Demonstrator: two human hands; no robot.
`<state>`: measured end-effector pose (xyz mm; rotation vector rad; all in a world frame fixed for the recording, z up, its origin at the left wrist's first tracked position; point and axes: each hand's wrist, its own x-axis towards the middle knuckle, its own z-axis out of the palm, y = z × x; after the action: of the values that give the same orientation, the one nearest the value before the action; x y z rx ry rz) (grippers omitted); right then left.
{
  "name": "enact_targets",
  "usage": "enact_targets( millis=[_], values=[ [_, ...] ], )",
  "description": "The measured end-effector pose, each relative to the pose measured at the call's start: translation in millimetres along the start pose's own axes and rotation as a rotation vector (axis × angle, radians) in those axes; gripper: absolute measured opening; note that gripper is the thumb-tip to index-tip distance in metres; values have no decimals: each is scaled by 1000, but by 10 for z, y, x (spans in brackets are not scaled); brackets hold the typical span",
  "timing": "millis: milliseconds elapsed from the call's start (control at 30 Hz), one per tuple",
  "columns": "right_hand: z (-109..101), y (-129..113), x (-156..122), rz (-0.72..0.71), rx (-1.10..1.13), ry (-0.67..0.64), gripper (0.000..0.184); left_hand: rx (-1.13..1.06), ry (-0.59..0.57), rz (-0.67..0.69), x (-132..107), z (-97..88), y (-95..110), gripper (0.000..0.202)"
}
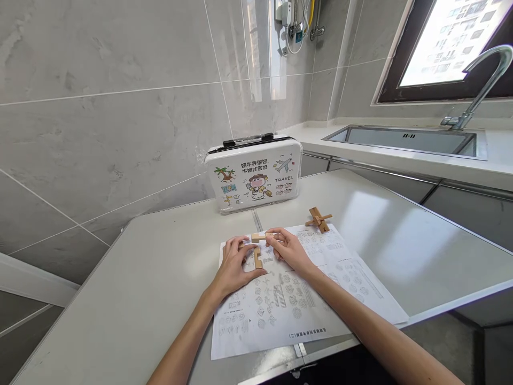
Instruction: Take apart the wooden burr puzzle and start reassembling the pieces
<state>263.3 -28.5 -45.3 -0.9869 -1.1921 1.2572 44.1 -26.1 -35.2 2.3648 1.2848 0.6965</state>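
Two wooden puzzle sticks (257,251) lie on a printed instruction sheet (288,305) in a T shape, one crosswise, one pointing toward me. My left hand (234,264) rests on the sheet with its fingers curled against the near stick. My right hand (286,248) pinches the right end of the crosswise stick. Farther back on the sheet's corner sits an assembled wooden cross puzzle (318,219), apart from both hands.
A white tin case (254,174) with cartoon prints stands against the tiled wall behind the sheet. The grey table (152,278) ends at a front edge near me. To the right are a steel sink (404,140) and a tap (481,85) under a window.
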Motion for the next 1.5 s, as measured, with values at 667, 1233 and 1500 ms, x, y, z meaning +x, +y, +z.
enact_targets(
  millis=[667, 1233, 1500],
  values=[
    [29, -104, -71, 39, 74, -226, 45, -537, 59, -116, 18, -84, 236, 59],
    [33, -146, -88, 5, -95, -143, 45, -669, 8, -163, 34, -99, 184, 63],
    [22, -132, -83, 4, -53, -156, 45, -742, 4, -163, 49, -108, 189, 66]
  ],
)
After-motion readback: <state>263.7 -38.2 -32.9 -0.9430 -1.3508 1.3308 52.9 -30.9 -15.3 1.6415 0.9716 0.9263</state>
